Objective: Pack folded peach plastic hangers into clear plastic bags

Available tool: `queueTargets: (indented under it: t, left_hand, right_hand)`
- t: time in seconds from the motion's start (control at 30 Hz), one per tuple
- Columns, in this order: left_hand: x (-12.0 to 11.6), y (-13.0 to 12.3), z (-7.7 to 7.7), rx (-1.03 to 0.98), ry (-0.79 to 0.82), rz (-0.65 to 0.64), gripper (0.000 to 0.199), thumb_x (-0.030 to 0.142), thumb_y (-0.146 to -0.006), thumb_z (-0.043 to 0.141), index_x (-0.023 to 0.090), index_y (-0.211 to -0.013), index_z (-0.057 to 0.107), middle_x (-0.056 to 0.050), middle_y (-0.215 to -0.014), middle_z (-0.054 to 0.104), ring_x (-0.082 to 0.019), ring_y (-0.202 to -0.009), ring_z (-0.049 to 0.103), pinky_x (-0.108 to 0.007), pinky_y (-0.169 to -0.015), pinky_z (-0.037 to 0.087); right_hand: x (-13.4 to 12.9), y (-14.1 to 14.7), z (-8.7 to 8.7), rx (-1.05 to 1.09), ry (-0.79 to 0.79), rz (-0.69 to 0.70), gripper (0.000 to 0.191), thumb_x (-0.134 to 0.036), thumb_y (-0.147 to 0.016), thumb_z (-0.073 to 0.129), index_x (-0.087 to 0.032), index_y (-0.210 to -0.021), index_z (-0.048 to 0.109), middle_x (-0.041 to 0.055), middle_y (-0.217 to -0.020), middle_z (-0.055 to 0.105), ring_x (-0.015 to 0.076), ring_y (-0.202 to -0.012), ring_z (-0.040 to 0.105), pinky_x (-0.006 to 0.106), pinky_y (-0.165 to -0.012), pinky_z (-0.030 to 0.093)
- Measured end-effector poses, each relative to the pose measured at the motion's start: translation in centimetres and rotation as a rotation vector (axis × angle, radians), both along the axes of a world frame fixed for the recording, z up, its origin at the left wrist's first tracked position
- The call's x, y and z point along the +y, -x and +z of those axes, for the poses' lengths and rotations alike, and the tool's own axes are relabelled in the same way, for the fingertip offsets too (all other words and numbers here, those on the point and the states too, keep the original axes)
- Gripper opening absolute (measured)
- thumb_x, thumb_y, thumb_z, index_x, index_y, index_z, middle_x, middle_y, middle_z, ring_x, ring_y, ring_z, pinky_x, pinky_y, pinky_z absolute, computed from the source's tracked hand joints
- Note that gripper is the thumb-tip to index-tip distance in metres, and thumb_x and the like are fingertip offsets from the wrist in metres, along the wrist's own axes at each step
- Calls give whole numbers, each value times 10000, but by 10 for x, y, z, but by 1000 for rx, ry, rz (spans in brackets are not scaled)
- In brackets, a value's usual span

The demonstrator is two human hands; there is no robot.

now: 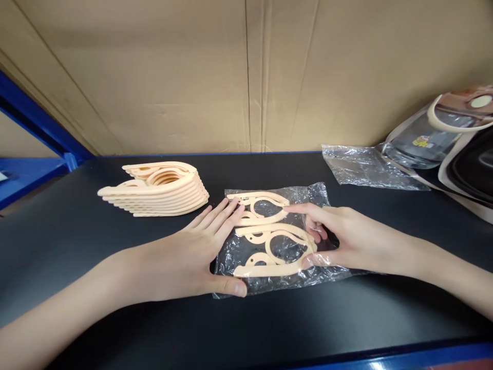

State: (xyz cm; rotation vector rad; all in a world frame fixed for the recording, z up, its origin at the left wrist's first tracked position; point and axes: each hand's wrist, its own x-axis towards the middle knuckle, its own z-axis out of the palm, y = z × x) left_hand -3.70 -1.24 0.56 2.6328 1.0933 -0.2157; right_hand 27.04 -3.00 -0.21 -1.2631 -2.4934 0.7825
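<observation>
The clear bag (316,195) lies flat on the worktop (231,334), between the two hands and touched by both, so neither is clearly nearer. Inside it, two folded hangers (269,271) lie one beyond the other, their long axes running roughly from side to side between the hands. Their arm tips point towards the left hand (185,259) and their rounded ends towards the right hand (346,234).

The left hand is spread flat, palm down, over the bag's left edge, grasping nothing, with its thumb on the near corner. The right hand reaches in over the bag's right side, index finger and thumb apart at the rounded ends, other fingers curled; whether it pinches the film cannot be told.

Left of the bag and slightly beyond is a stack of hangers (173,198); beyond it to the right lies a loose plastic sleeve (358,167).
</observation>
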Motion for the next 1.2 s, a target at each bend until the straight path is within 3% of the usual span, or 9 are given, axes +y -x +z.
queueTargets:
  t: [0.3, 0.5, 0.63, 0.93, 1.07, 1.2]
  left_hand:
    - [-1, 5, -9, -99, -109, 2, 1096, 750, -775, 566, 244, -1552, -18, -99, -1628, 101, -347, -1487, 103, -508, -1167, 290]
    - [-5, -2, -3, -70, -80, 57, 1084, 803, -778, 490, 244, -1555, -17, -91, -1632, 46, -339, -1495, 70, -509, -1187, 236]
    - [-1, -2, 2, -6, 13, 11, 1105, 801, -788, 477, 228, -1544, -89, -103, -1626, -33, -348, -1491, 3, -533, -1187, 209]
    - [2, -7, 16, 77, 125, 92, 1163, 820, -764, 482, 181, -1545, -95, -128, -1620, -59, -383, -1476, -24, -580, -1168, 213]
    - [3, -2, 31, -101, -34, 65, 1027, 734, -832, 507, 283, -1563, -57, -60, -1645, 6, -352, -1491, 105, -551, -1165, 263]
    - [9, 5, 55, -392, -311, 5, 751, 617, -912, 502, 348, -1542, 194, 14, -1618, 247, -299, -1464, 272, -499, -1155, 315]
  right_hand:
    - [5, -3, 1, 214, 170, 123, 609, -238, -892, 611, -324, -1445, 370, -32, -882, 656, 135, -768, 621, 287, -705, 522]
    - [5, 3, -5, 229, 136, 90, 570, -397, -864, 688, -314, -1379, 458, -68, -771, 605, 105, -650, 557, 250, -649, 478]
    - [6, 2, -9, 221, 102, 85, 581, -443, -866, 673, -322, -1385, 441, -68, -756, 588, 110, -628, 538, 250, -614, 466]
    - [7, -2, -7, 171, 83, 62, 656, -456, -877, 652, -319, -1449, 361, -71, -746, 586, 110, -612, 529, 249, -601, 462]
    - [11, -8, -2, 68, 67, 2, 679, -441, -880, 650, -314, -1468, 334, -79, -706, 592, 111, -594, 540, 250, -602, 451]
    - [13, -11, 2, 36, 41, -53, 667, -472, -874, 646, -332, -1452, 345, -89, -680, 598, 116, -589, 533, 258, -609, 442]
